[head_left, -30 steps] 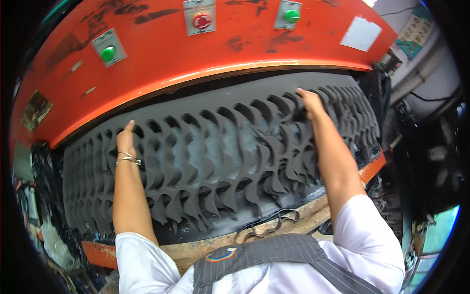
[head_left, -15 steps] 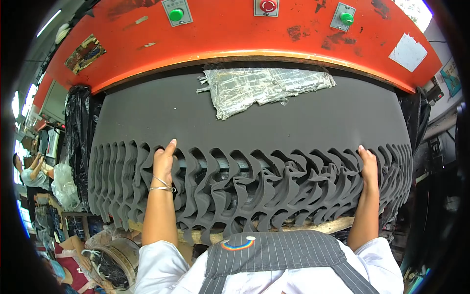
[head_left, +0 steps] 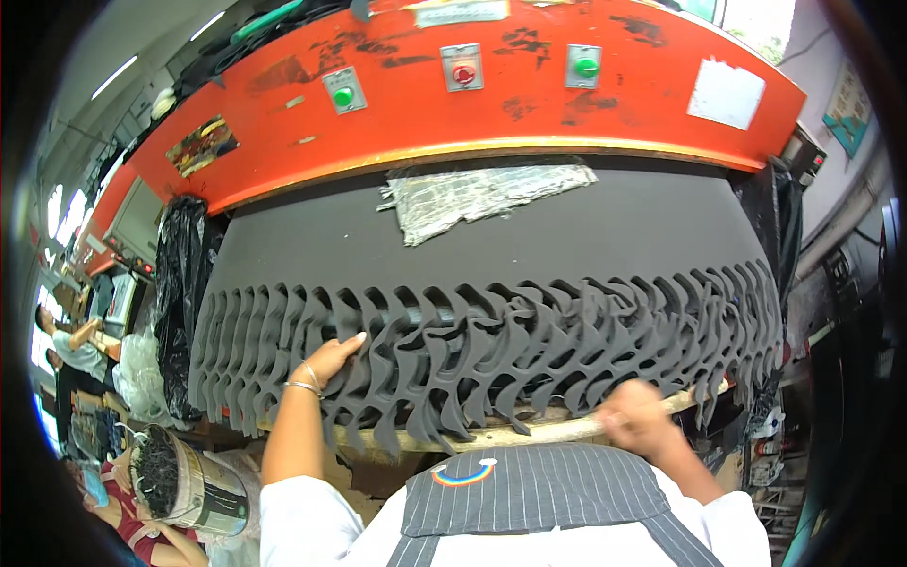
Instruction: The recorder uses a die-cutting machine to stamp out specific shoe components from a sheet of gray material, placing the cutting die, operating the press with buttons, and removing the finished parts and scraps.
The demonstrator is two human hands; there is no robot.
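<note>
A wide dark grey foam sheet [head_left: 529,222] lies in front of me, smooth at the far part. Its near part is cut into a lattice of wavy strips [head_left: 435,364] with gaps between, drooping over the near edge. My left hand [head_left: 329,363] is at the left of the lattice, thumb on top of a strip and the other fingers mostly hidden among the strips. My right hand [head_left: 635,416] is off the foam, just above a pale wooden bar [head_left: 529,435] along the near edge. Its curled fingers are smeared by motion.
An orange machine front [head_left: 397,118] spans the far side, with green buttons [head_left: 344,96] and a red button [head_left: 463,74]. A torn silvery plastic piece [head_left: 472,200] lies on the foam. Black plastic [head_left: 182,302] hangs at left; a bucket [head_left: 203,487] of dark scraps stands below. Other people are at left.
My right hand has left the lattice's right side and moved inward and down toward the wooden bar. My left hand has slid nearer to me along the strips. The view has shifted.
</note>
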